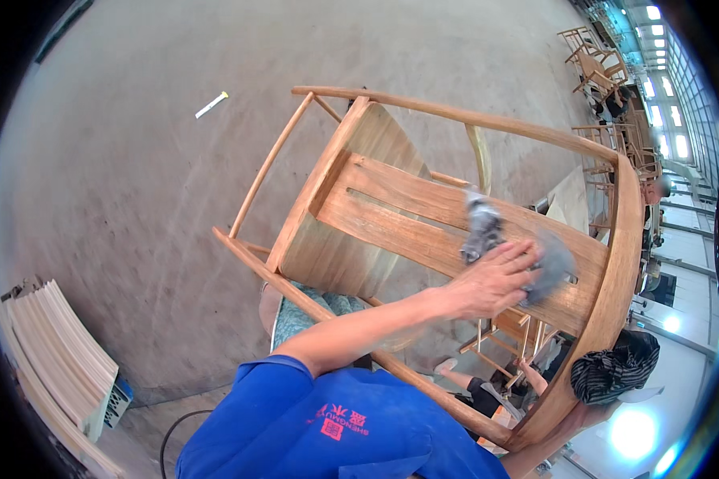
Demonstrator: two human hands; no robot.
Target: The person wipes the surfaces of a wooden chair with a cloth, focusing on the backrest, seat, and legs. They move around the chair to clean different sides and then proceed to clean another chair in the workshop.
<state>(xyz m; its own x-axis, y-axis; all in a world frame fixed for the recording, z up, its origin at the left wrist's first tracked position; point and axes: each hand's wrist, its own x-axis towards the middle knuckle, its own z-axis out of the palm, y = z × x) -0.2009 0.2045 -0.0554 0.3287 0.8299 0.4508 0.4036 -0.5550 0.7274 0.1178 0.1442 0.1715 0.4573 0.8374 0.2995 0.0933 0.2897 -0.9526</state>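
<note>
A wooden armchair (389, 230) lies tilted in front of me, its slotted back slat facing up. My left hand (500, 281) presses a grey cloth (485, 224) onto that slat, near the curved top rail (620, 239). Cloth and fingers are motion-blurred. At the lower right, my right hand (599, 413) is beside the outer end of the top rail, against a bunched dark striped cloth (617, 368). The fingers of that hand are mostly hidden. A pale flat piece (641, 395) sticks out beside it. The chair's seat panel (341, 251) shows behind the slat's lower end.
Stacked pale boards (60, 353) stand at the lower left, near a dark hose (171, 434). A white stick with a yellow end (211, 105) lies on the concrete floor (144, 197). Other wooden chairs (599, 66) and people are at the right; one person's leg (458, 374) shows below the slat.
</note>
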